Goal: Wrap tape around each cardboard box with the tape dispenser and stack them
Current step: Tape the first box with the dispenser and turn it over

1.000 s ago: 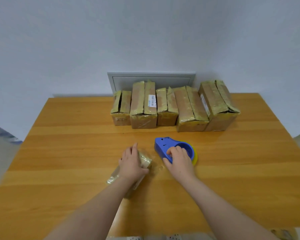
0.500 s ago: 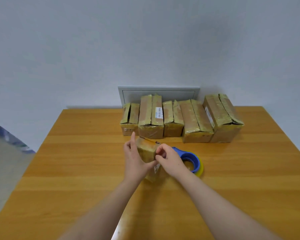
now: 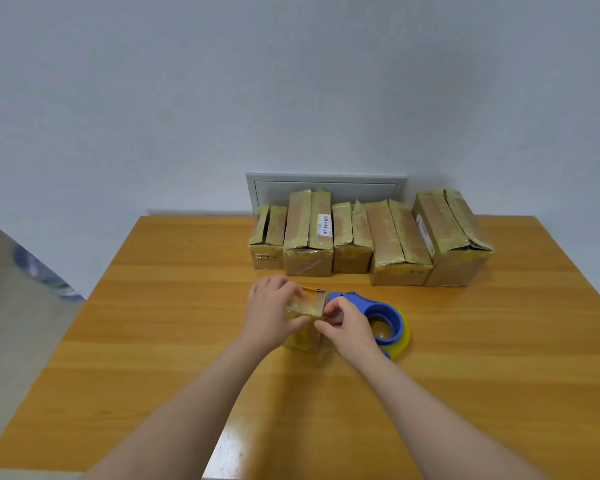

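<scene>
Here, 2 bare forearms reach from the near edge over the wooden table [image 3: 187, 341] and meet at its middle. The left hand [image 3: 271, 313] grips a small cardboard box [image 3: 307, 304] from the left side: the fingers curl over the top far edge and the thumb lies on the near face. The box stands on the table on one end, and its surface is shiny with yellowish tape. The right hand [image 3: 352, 330] comes from the right, and its thumb and forefinger are close together and pinch at the upper right edge of the same box. I cannot tell if they hold only a tape end or the cardboard itself.

Just beside the box, behind the right hand, the blue tape dispenser [image 3: 368, 304] lies flat on the table, with a yellow tape roll [image 3: 403, 342] in it, and no hand holds it.

Farther back, a row of 5 taped boxes [image 3: 350, 244] stands side by side near the far edge, well apart from the hands. The second box from the left has a barcode label [image 3: 325, 225]. Behind the row there is a grey panel [image 3: 326, 187] on the pale wall [image 3: 291, 81].
</scene>
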